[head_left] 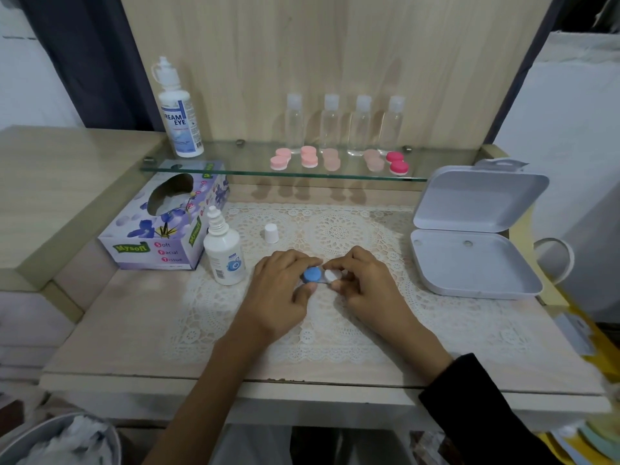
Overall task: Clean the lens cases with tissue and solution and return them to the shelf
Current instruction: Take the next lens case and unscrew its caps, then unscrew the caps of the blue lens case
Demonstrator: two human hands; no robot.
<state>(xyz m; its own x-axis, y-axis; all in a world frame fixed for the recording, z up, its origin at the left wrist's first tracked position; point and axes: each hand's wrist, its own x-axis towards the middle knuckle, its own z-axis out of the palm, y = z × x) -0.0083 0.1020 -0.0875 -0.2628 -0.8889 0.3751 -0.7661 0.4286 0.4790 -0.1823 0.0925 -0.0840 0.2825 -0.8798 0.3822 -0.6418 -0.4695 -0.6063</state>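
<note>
Pale wood-grain bench [134, 330] with a white lace mat [335, 226] on it, clear glass shelf [235, 166] along the back panel. The small two-well lens case with one blue and one white screw cap [318, 276] sits low over the mat, between both hands. Left hand [281, 290]: fingers curled round the blue end, thumb under it. Right hand [365, 283]: fingers pinching the white cap. Can't tell if that cap is going on or coming off. No tissue in either hand.

Risks, my read:
- Small white plastic solution bottle [224, 256] stands uncapped just left of the left fingers. A sideways wrist move could tip it, and solution would run into the lace and toward the purple floral cardboard tissue box [161, 229] behind it.
- Its little white cap [271, 233] lies loose just beyond the left fingers. A nudge could roll it away.
- The case caps are small and likely slick once wet. If one slips from the pinch it could bounce off the mat and over the bench edge behind the wrists.
- Return trip: far beyond the fingers, the shelf holds a row of pink round lens cases [309, 157] near its front lip, with four clear plastic bottles [360, 125] right behind. It's crowded, so a careless reach could topple a bottle or push a case off.
- Open white hinged plastic box [469, 263] is well right of the right fingers. Low risk.
</note>
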